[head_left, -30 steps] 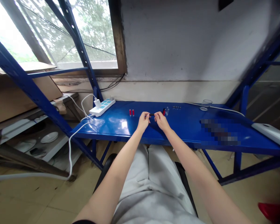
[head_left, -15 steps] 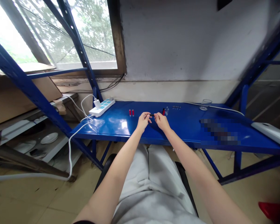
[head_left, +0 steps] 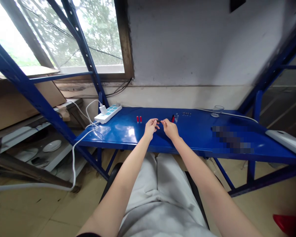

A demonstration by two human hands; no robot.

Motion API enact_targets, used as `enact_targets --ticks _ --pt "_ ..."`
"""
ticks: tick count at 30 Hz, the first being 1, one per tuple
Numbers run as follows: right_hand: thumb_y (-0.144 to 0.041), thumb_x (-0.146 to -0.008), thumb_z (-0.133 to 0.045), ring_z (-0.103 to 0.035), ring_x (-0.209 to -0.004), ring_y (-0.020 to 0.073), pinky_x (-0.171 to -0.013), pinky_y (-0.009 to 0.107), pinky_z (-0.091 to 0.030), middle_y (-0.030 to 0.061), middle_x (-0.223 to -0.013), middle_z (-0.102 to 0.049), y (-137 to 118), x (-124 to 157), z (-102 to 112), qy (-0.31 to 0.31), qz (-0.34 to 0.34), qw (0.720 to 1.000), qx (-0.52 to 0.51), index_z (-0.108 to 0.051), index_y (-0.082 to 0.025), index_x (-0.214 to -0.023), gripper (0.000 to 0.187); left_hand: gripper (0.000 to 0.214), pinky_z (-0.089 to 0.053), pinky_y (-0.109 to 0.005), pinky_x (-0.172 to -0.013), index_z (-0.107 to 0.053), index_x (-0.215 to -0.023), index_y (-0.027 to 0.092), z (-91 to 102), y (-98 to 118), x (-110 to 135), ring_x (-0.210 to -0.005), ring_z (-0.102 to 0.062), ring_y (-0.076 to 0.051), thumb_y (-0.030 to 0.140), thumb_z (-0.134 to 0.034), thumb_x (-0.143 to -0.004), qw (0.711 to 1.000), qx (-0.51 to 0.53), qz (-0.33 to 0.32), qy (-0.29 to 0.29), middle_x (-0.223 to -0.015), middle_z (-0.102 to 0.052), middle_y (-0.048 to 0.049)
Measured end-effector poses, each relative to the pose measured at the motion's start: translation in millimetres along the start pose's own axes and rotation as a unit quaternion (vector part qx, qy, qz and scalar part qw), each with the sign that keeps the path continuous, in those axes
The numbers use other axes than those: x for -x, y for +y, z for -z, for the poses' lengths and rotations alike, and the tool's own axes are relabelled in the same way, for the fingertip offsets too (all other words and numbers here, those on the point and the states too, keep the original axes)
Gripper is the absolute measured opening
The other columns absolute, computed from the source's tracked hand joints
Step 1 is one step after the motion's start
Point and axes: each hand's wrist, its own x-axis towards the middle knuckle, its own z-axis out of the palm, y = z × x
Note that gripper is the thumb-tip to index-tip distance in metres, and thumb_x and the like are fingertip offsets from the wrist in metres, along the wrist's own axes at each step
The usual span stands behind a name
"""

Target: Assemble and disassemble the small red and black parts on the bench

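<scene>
A: Entry, head view. Where are the hands?

B: Both are held just above the blue bench [head_left: 199, 133], near its middle. The left hand [head_left: 150, 127] and right hand [head_left: 171, 129] face each other with their fingertips almost meeting.

A: State of the fingers?

B: They are drawn together on both hands, thumb against forefinger. Each hand pinches one end of a small dark piece [head_left: 158, 122], which spans the gap between them. It is too small to tell what it is.

A: Is the piece on the bench or lifted?

B: It is held in the fingers. I cannot tell whether it touches the bench.

A: Nearby items?

B: Two small red parts [head_left: 139, 119] stand just left of the left hand. A red-and-black part [head_left: 173, 118] and a clear part [head_left: 177, 117] sit just behind the right hand. A row of tiny dark bits [head_left: 186, 114] lies further right. A glass cup [head_left: 217, 111] stands well apart, toward the back right, and a white power strip [head_left: 108, 113] with a plugged charger lies at the back left.
</scene>
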Motion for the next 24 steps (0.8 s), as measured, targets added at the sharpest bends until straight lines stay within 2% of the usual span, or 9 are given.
enact_targets --ticks 6,24 --pt "-0.038 -0.092 -0.027 -0.061 -0.064 0.0195 -0.052 0.024 -0.03 0.0096 -0.075 -0.067 -1.0 0.2 0.8 0.001 0.003 1.0 0.016 -0.059 -0.018 -0.088 0.038 0.011 -0.023 -0.016 -0.036 -0.052 -0.089 0.013 -0.8 -0.4 -0.1 -0.043 -0.049 -0.004 0.022 -0.049 -0.083 1.0 0.004 -0.007 0.006 -0.068 -0.052 0.0013" --pt "-0.042 -0.091 -0.028 -0.058 -0.059 0.0186 -0.051 0.025 -0.029 0.0079 -0.069 -0.064 0.1 1.1 2.3 0.003 0.001 1.0 -0.029 -0.057 -0.019 -0.086 0.038 0.015 -0.026 -0.016 -0.035 -0.052 -0.085 0.014 2.9 -2.2 -2.0 -0.043 -0.043 -0.003 0.029 -0.054 -0.081 0.999 0.033 -0.004 0.01 -0.063 -0.045 0.003"
